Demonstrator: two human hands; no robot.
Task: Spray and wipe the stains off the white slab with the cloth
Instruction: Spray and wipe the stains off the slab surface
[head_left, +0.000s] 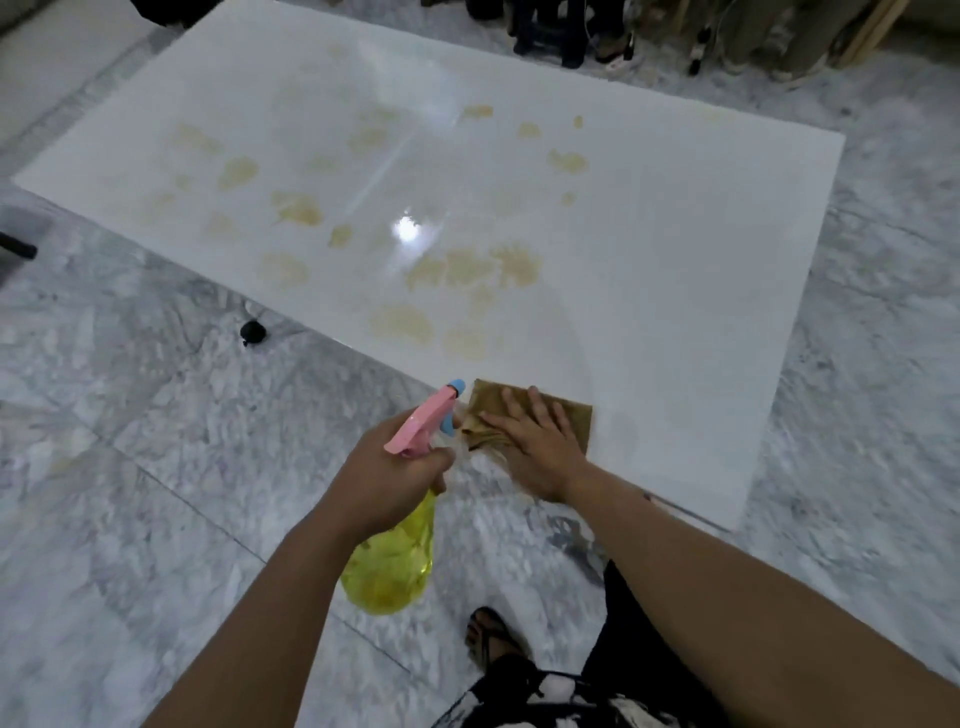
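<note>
A large glossy white slab (649, 270) lies flat on the marble floor, marked with several yellowish-brown stains (472, 267) across its left and middle. My right hand (535, 447) presses flat, fingers spread, on a brown cloth (571, 415) at the slab's near edge. My left hand (384, 478) grips a yellow spray bottle (389, 566) with a pink trigger head and blue nozzle (457, 387), held above the floor just left of the cloth, its nozzle pointing toward the slab.
Grey marble floor (156, 467) surrounds the slab. A small black object (253, 332) lies on the floor by the slab's left edge. Dark furniture legs and clutter (561, 36) stand beyond the far edge. My sandalled foot (491, 639) is near the bottom.
</note>
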